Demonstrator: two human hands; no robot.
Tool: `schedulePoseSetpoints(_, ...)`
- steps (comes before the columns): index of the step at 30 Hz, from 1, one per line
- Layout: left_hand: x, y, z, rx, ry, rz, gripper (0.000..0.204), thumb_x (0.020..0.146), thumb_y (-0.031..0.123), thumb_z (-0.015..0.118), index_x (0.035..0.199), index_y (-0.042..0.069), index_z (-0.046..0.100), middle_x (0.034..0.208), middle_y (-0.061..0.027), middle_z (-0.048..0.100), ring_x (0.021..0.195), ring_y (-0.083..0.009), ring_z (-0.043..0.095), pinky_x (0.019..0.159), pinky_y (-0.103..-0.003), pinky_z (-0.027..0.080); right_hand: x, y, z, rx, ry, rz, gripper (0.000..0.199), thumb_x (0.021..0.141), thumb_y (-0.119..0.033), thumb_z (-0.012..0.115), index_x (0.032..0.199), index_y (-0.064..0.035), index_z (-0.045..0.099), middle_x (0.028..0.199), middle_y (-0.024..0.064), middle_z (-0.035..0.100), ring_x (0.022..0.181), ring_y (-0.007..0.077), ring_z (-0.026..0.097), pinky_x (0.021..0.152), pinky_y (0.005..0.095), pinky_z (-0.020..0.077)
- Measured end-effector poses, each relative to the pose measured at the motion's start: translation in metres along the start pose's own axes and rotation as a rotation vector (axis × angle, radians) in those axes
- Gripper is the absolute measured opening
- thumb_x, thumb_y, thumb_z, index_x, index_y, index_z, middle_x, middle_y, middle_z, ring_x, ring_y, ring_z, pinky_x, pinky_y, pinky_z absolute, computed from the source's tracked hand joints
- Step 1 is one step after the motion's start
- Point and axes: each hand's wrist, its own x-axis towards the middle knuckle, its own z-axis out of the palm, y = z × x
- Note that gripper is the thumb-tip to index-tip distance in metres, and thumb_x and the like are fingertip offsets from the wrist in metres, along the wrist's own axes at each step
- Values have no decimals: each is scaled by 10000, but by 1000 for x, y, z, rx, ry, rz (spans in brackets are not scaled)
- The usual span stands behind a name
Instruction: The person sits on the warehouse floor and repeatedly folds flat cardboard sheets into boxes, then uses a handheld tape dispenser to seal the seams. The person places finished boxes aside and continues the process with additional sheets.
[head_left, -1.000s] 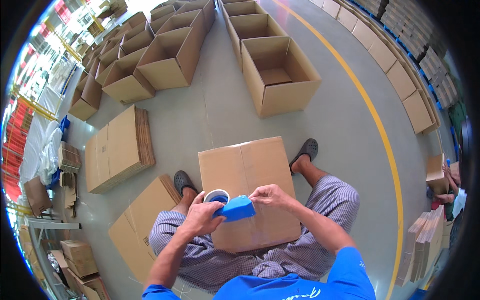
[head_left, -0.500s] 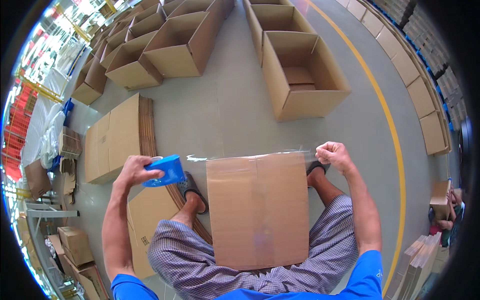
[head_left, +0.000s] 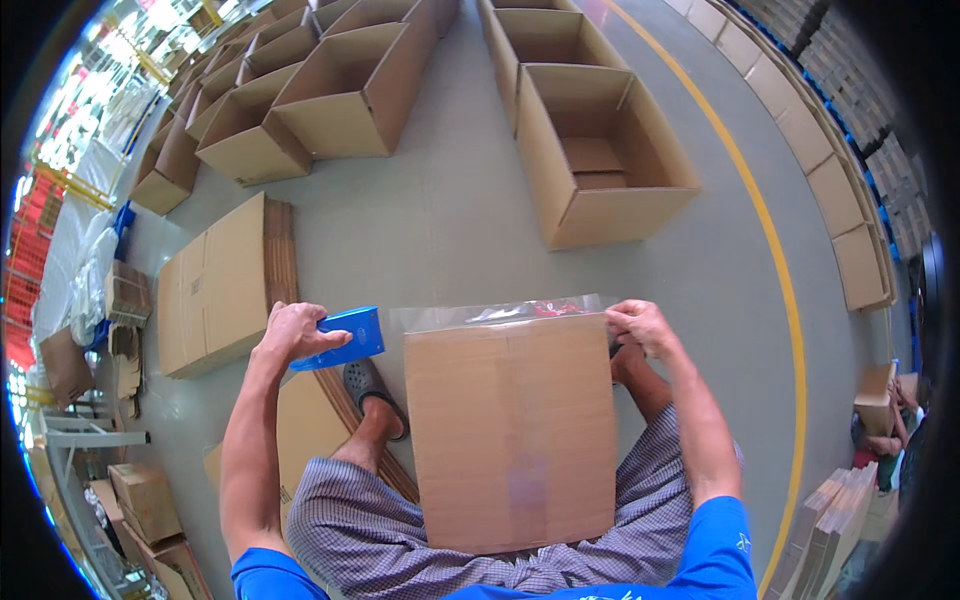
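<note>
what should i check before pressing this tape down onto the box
1. Left hand grips the blue tape dispenser: ok.
2. Right hand pinches the free tape end at the box's right corner: ok.
3. Clear tape strip spans the cardboard box's full far edge: ok.
4. Strip free of wrinkles: not ok, crumpled near the middle.
5. Box steady on the lap: ok.
6. Tape centred on the seam: cannot tell.

Bright daylight, fisheye bend, perhaps slight blur
</note>
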Motion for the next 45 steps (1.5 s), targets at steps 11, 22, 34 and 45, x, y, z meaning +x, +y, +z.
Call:
schedulePoseSetpoints(11, 8, 0, 21, -40, 24, 77, 620, 729, 655, 649, 887, 59, 722, 851, -165, 705, 838, -303, 665, 857, -416, 424, 6, 38, 51, -246, 652, -302, 487, 962, -262, 553, 1324, 48, 453, 1350, 248, 492, 1245, 390, 482, 1049, 435, 389)
schedulePoseSetpoints(22, 5, -35, 14, -80, 3, 56, 704, 745, 721, 598, 1025, 92, 746, 949, -142, 723, 928, -269, 656, 907, -378, 395, -31, 11, 138, -896, 724, -497, 829, 973, -504, 452, 1481, 83, 163, 1531, 274, 242, 1413, 394, 273, 1149, 478, 242)
schedulePoseSetpoints(34, 36, -53, 47, 26, 52, 54, 635, 714, 716, 631, 787, 92, 725, 731, -118, 683, 745, -257, 649, 838, -388, 417, -33, 9, 134, -850, 745, -561, 757, 968, -434, 508, 1460, 71, 233, 1499, 276, 306, 1392, 396, 313, 1138, 467, 267)
schedulePoseSetpoints(45, 59, 35, 177, 170, 164, 95, 402, 750, 493, 721, 747, 91, 727, 758, -143, 705, 741, -299, 690, 1037, -564, 329, -34, 7, 130, -672, 862, -767, 537, 925, -252, 597, 1349, 39, 439, 1387, 234, 463, 1291, 378, 437, 1084, 473, 339)
